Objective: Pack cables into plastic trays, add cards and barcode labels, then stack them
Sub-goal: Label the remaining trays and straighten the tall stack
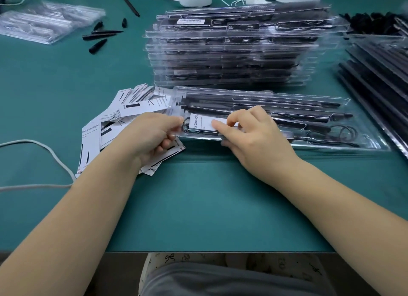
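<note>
Left hand (152,136) gripping tray (331,147) edge, right hand (254,136) pinching card (199,121)

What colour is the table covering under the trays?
The table covering is plain teal green, with no pattern. The head view, the only one, shows it clearly.

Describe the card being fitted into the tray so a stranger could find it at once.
Find the tall stack of packed trays; one open tray lies before it. The card sits at that tray's left end, under both hands, unlike the loose cards heaped outside.

Clear tray (364,139) flat, holding black cables (344,133); white card (198,121) inside, left end.
</note>
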A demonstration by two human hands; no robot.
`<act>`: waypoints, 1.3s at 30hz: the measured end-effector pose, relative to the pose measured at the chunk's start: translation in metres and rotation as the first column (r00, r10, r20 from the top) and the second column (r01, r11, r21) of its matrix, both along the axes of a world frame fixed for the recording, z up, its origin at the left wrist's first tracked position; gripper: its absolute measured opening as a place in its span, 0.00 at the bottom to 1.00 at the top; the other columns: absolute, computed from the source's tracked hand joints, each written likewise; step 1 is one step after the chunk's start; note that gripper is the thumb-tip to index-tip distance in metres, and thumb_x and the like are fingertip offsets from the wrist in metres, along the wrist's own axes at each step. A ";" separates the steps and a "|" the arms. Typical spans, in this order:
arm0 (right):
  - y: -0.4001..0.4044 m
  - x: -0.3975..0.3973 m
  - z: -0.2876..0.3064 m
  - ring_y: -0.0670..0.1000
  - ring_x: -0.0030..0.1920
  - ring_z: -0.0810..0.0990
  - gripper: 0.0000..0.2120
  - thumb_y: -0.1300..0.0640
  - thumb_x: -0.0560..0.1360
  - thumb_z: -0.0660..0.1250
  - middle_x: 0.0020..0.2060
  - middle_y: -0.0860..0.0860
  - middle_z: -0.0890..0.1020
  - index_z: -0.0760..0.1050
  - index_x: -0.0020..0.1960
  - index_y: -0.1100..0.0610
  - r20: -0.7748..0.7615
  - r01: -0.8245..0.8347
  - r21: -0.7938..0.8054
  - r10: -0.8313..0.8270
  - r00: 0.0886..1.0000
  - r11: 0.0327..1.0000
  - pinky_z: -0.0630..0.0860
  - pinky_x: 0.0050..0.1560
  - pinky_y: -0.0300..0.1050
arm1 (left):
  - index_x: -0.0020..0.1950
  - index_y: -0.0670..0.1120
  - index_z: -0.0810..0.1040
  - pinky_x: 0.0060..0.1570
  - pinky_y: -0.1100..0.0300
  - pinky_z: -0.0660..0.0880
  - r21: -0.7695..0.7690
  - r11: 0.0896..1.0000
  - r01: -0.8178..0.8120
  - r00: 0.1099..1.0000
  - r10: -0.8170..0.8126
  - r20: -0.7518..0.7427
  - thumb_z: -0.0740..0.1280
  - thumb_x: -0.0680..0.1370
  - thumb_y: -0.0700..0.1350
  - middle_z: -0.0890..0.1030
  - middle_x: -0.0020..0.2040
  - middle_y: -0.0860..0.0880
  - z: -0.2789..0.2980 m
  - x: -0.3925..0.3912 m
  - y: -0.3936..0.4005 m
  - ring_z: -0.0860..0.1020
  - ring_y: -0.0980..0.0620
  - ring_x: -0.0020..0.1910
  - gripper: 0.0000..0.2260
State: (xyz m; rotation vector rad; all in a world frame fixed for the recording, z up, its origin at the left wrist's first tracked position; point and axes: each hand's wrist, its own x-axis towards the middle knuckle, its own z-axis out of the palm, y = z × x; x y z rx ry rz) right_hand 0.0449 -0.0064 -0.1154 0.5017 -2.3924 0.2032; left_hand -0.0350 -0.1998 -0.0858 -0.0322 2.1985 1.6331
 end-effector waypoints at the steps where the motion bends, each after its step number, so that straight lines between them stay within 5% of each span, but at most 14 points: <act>1: 0.000 0.000 -0.001 0.62 0.39 0.76 0.12 0.66 0.70 0.71 0.43 0.60 0.81 0.81 0.54 0.64 0.000 0.000 -0.001 0.000 1.000 1.000 0.77 0.38 0.58 | 0.31 0.47 0.72 0.17 0.71 0.59 0.011 1.000 -0.004 1.000 0.004 0.002 0.66 0.77 0.45 0.69 0.21 0.54 0.000 0.000 0.000 0.64 0.59 0.17 0.14; 11: 0.000 -0.001 -0.004 0.63 0.38 0.76 0.15 0.70 0.67 0.73 0.43 0.60 0.81 0.81 0.54 0.64 -0.047 0.007 -0.014 -0.008 0.999 1.000 0.77 0.37 0.59 | 0.43 0.41 0.75 0.21 0.64 0.72 0.154 0.985 -0.074 0.996 0.066 0.061 0.66 0.75 0.44 0.76 0.34 0.45 0.001 0.003 0.002 0.76 0.52 0.22 0.06; 20: -0.001 -0.001 -0.004 0.63 0.39 0.77 0.16 0.71 0.67 0.73 0.42 0.61 0.81 0.81 0.54 0.64 -0.068 0.023 -0.015 -0.024 0.997 1.000 0.77 0.39 0.59 | 0.37 0.45 0.73 0.16 0.72 0.56 0.115 0.993 0.006 0.996 -0.016 0.089 0.63 0.76 0.41 0.71 0.26 0.51 0.005 -0.002 -0.002 0.63 0.58 0.19 0.07; 27: -0.004 0.001 0.001 0.62 0.40 0.77 0.15 0.67 0.68 0.72 0.42 0.61 0.80 0.81 0.55 0.63 -0.041 0.057 -0.005 -0.057 0.998 0.998 0.76 0.39 0.57 | 0.37 0.46 0.72 0.16 0.71 0.56 0.142 0.988 -0.055 0.998 0.048 0.049 0.62 0.75 0.37 0.68 0.29 0.50 0.003 0.002 0.006 0.61 0.58 0.19 0.07; 31: -0.009 0.001 0.004 0.61 0.42 0.79 0.21 0.62 0.65 0.74 0.45 0.58 0.81 0.80 0.58 0.57 -0.080 0.168 0.061 -0.163 0.983 0.984 0.74 0.43 0.53 | 0.26 0.47 0.73 0.17 0.71 0.57 0.063 0.998 -0.003 1.000 0.004 -0.023 0.65 0.73 0.39 0.68 0.24 0.51 0.001 0.007 0.010 0.61 0.57 0.19 0.14; 39: -0.011 -0.003 0.001 0.58 0.38 0.78 0.18 0.69 0.67 0.68 0.44 0.55 0.82 0.81 0.56 0.58 -0.124 0.182 0.134 -0.166 0.978 0.974 0.72 0.37 0.49 | 0.35 0.42 0.76 0.19 0.67 0.66 0.063 0.998 0.007 0.999 -0.004 -0.040 0.66 0.76 0.44 0.74 0.25 0.49 0.003 0.014 0.010 0.67 0.56 0.19 0.11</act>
